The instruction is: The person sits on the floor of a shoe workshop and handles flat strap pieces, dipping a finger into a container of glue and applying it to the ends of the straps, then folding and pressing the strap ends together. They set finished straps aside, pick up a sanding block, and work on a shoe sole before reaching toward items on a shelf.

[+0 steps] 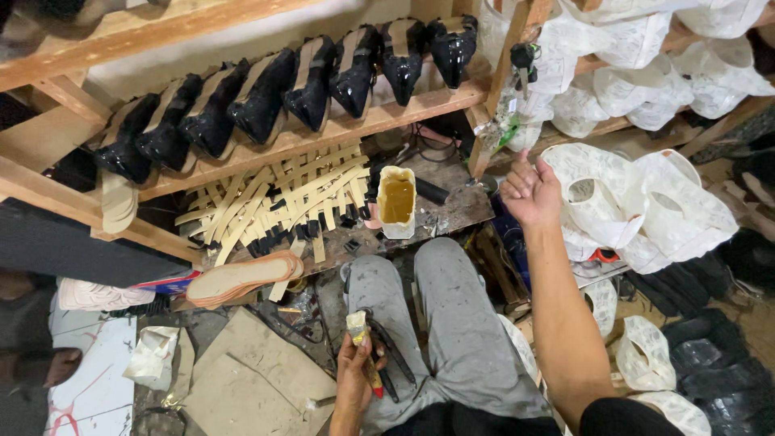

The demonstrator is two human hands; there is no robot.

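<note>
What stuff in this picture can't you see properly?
- Head view: the brush handle is wrapped by the left hand.
- Right hand: curled fingers hide whether it holds anything.
- Glue tub: depth of the yellow liquid unclear.
- Black shoes: heels hidden behind the shelf rail.
- White shoe uppers: the frame's right edge cuts some off.

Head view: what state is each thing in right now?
Left hand: closed around a glue-coated brush with a red handle.
Right hand: raised, fingers curled, holding nothing.
White plastic tub of amber glue: open, upright, partly full.
Glossy black pointed shoes: lined up on the wooden shelf.
Tan insoles: stacked flat.
</note>
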